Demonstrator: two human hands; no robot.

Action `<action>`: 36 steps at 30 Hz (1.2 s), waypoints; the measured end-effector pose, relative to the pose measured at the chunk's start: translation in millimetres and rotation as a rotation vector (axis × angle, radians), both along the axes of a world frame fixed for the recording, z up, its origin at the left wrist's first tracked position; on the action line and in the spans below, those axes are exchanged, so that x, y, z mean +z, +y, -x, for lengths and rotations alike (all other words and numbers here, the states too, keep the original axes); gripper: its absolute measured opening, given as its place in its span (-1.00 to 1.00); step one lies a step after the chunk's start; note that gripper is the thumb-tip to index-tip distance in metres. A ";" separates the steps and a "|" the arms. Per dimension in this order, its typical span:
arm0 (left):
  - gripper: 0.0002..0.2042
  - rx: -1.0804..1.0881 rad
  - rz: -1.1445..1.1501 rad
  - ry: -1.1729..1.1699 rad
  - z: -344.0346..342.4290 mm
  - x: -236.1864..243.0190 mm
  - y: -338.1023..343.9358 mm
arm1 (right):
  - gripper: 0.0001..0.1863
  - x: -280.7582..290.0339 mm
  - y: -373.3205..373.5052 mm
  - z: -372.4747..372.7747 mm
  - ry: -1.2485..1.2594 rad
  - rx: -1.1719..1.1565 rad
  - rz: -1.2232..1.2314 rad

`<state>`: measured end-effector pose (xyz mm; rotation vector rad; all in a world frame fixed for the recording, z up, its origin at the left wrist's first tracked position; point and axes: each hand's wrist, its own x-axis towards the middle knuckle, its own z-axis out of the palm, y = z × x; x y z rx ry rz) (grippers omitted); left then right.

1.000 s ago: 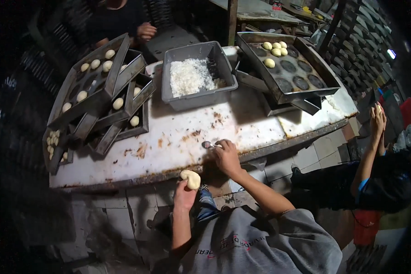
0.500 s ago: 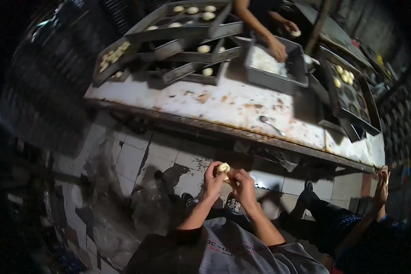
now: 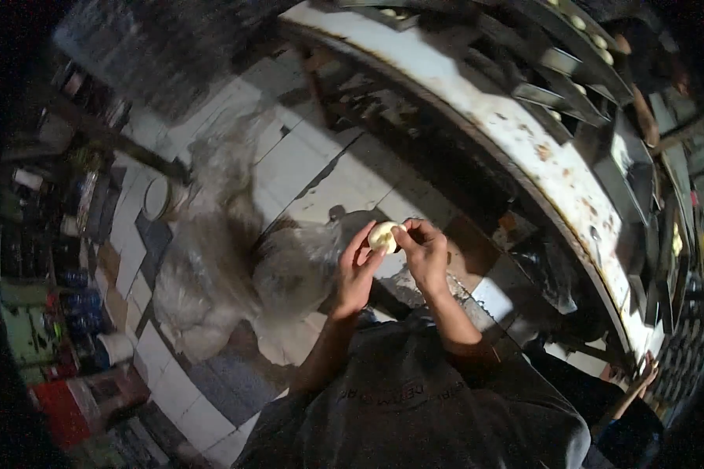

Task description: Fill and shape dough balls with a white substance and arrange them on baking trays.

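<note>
A small pale piece of dough (image 3: 382, 234) is held up in front of my chest, between my two hands. My left hand (image 3: 355, 272) grips it from the left, with fingers curled behind and thumb at its lower side. From the right, my right hand (image 3: 427, 256) pinches its edge, the thumb pressing onto the dough's face. A dent or fold shows in its middle. The fingertips behind the dough are hidden.
A long white table (image 3: 516, 125) with rust spots curves along the right, carrying stacked metal trays (image 3: 559, 66) with dough balls. Clear plastic bags (image 3: 211, 266) lie on the tiled floor, near a round bucket (image 3: 158, 197). Another person's hand (image 3: 646, 374) is by the table's end.
My view has swung left, so the table now lies to the right and more floor shows. The dough stays in both hands, turned to show more of its face.
</note>
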<state>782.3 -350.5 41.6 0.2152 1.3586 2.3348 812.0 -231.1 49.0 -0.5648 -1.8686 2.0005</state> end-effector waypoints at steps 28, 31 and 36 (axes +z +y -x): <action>-0.39 -0.336 0.259 0.500 367.7 -27.1 157.2 | -0.38 -63.3 128.6 363.6 -0.119 -0.038 0.036; -0.42 -0.324 0.033 0.398 401.2 -17.7 180.0 | -0.47 -8.3 155.3 408.3 -0.229 -0.119 0.214; -0.68 -0.241 0.003 0.284 515.0 12.6 184.2 | -0.62 -50.7 230.7 414.4 -0.172 -0.189 -0.915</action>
